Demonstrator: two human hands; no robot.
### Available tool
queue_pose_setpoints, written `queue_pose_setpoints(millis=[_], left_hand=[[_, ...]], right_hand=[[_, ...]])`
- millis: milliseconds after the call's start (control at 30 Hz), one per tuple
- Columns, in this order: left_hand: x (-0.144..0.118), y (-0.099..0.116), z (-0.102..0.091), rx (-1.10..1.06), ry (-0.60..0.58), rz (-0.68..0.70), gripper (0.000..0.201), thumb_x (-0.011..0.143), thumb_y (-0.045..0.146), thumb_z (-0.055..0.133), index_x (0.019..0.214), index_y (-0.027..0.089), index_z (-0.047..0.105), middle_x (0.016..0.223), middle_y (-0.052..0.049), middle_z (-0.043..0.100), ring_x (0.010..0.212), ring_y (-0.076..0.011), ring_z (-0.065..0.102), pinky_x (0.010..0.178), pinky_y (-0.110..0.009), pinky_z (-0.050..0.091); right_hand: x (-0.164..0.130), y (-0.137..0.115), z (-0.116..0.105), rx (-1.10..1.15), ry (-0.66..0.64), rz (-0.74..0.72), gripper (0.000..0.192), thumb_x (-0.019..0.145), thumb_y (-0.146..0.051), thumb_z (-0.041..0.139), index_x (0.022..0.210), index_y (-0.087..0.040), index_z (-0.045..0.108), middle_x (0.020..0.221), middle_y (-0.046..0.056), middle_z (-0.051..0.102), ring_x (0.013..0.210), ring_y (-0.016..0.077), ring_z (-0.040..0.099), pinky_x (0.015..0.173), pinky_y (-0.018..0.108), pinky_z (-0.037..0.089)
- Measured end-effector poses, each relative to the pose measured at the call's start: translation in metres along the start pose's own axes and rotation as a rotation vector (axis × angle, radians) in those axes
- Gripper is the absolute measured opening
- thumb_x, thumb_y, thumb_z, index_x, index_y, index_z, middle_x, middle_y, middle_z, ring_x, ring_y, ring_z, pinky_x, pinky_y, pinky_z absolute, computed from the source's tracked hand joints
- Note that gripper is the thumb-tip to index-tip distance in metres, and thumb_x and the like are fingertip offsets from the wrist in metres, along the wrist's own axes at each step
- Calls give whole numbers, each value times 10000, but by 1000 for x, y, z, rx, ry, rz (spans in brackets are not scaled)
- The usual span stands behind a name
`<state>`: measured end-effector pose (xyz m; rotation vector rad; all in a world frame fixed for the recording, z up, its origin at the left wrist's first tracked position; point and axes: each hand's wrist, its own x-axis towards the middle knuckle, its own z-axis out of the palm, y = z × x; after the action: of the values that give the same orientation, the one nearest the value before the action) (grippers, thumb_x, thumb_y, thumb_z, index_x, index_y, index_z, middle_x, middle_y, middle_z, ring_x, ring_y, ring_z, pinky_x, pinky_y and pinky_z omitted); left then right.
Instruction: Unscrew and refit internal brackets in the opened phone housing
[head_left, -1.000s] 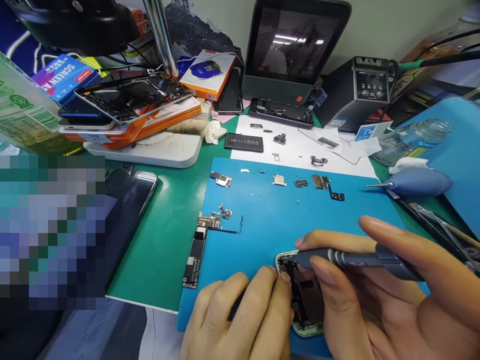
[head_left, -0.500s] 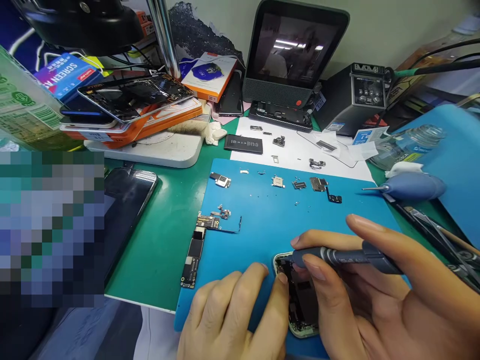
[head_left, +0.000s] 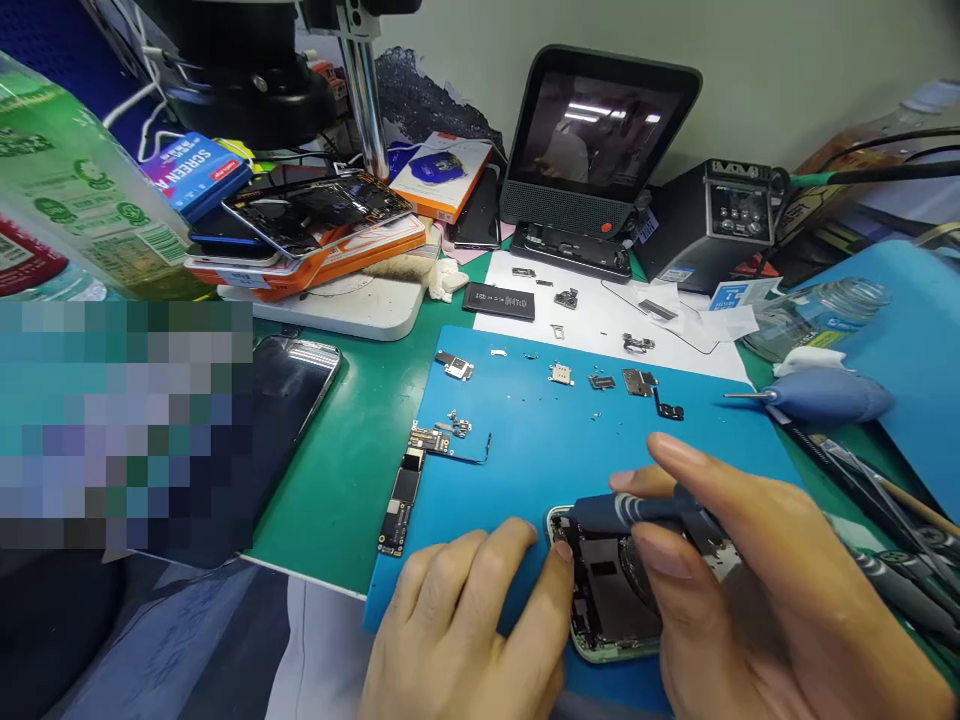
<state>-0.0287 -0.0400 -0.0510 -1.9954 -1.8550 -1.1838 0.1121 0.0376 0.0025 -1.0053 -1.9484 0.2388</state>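
Left hand [head_left: 469,630] at 6 o'clock, palm down, fingers spread flat, fingertips pointing 1 o'clock. Right hand [head_left: 750,590] at 4 o'clock, fingers curled in pinch grip, index extended toward 10 o'clock, thumb tucked under. Hands nearly touching.

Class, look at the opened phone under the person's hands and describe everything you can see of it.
The opened phone lies flat on the blue mat, near its front edge, screen removed. Its rim looks pale green and metallic with rounded corners; inside are dark plates and small components, with a round dark part near the middle. The left hand rests against its left edge. The right hand covers its right side and holds a grey screwdriver, tip at the phone's top left corner.
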Motion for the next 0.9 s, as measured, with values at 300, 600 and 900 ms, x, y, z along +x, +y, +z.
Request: queue_pose_setpoints(millis=[300,600,900], left_hand=[[1,-2,-4,-53,-30,13,270,1138,185,567,1287,231,787,1221,-42,800,1073,-206,664,990,-344,468],[-1,-2,-3,-75,-19,-7,341,1075,119,594,1336,260,761,1236,-24,793,1060,-205,674,985,-341,470],[0,0,-8,-9,-62,16,430,1004,80,621,1358,284,755,1239,-29,796,1058,-201,718,953,-336,533]], right_hand=[[5,6,0,77,-21,-78,767,1002,10,676,1630,-424,601,1274,8,771,1034,210,728,906,391,578],[7,14,-5,106,-16,-155,633,1008,7,698,1549,-322,685,1241,40,755,1081,198,710,912,353,574],[12,14,-5,131,-34,-209,615,1020,3,650,1543,-318,680,1188,55,758,1078,223,722,868,367,604]])
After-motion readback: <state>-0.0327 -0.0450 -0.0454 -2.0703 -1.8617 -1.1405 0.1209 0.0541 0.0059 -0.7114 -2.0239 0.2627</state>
